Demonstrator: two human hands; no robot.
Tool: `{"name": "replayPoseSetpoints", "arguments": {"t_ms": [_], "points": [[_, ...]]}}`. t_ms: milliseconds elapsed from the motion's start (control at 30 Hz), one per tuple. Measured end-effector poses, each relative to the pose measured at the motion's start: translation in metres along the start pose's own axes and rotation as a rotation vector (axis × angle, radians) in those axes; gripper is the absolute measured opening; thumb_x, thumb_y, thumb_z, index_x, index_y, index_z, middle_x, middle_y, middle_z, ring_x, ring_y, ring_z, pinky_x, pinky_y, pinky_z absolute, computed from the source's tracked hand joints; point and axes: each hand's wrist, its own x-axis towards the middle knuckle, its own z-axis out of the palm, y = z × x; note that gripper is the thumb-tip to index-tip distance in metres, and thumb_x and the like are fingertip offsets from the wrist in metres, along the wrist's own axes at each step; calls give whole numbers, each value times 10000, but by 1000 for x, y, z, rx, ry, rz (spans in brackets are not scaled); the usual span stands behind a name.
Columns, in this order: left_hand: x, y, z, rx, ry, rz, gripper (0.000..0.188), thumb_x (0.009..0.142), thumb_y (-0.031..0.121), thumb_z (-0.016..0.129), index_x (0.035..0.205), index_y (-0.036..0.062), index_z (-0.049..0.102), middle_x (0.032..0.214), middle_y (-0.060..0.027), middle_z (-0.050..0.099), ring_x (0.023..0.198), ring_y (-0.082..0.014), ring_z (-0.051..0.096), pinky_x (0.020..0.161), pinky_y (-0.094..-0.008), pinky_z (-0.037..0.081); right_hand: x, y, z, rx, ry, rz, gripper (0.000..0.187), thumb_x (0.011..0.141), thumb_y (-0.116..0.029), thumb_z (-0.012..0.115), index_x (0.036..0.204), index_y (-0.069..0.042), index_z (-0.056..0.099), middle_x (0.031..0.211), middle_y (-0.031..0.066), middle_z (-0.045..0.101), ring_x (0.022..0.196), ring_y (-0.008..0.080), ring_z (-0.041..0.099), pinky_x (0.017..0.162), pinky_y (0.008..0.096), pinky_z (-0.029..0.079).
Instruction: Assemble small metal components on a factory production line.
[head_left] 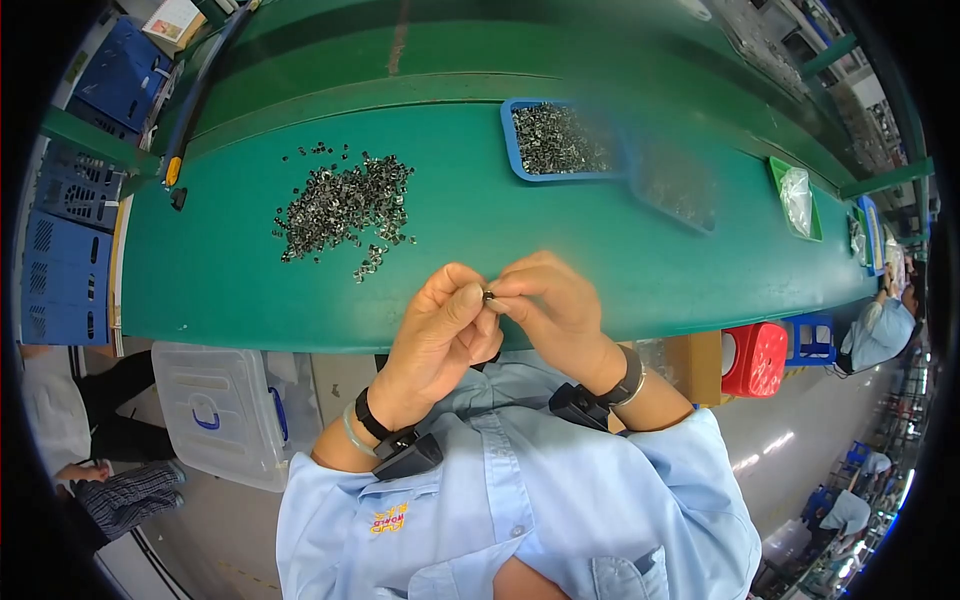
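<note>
Both hands were raised together over the near edge of the green counter [240, 290]. The left hand [440, 335] and right hand [555, 310] met at the fingertips, w/ a small dark metal part [489, 296] pinched between them. Left thumb and forefinger were closed on the part from one side, right fingers closed on it from the other; rest of the fingers curled in. Part was mostly hidden, so its exact shape couldn't be told.

Each wrist wore a black band w/ a black device clipped below it; sleeves were light blue.

On the counter, well apart from the hands and to the upper left, lay a loose pile of small metal parts [345, 205], scattered flat on the surface. Further back, right of centre, sat a blue tray [510, 140] filled w/ similar parts. A second, clear tray [680, 190] stood just beside it to the right, blurred. Far right, a green tray [780, 175] held a clear plastic bag [797, 200].

Below the counter edge: a clear plastic lidded box [215, 410] at left, a red crate [757, 358] at right. Blue crates [60, 260] stacked at far left. Another person in light blue [880, 330] sat further down the line at right.
</note>
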Motion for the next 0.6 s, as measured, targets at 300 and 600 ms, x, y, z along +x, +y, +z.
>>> {"name": "replayPoseSetpoints", "arguments": {"t_ms": [300,600], "points": [[-3,12,-1,137,27,-49,194,941,259,536,895,72,510,627,-35,528,455,-110,437,420,-243,333,-1,6,0,-106,-46,-122,161,748,-27,705,886,-58,629,822,68,632,729,216,609,611,302,485],[-8,18,0,251,115,-74,162,935,214,552,894,62,514,626,-52,553,488,-123,498,430,-236,364,0,13,-2,-137,-86,-168,156,745,-13,690,872,-48,606,793,58,603,697,209,598,583,308,482]]}}
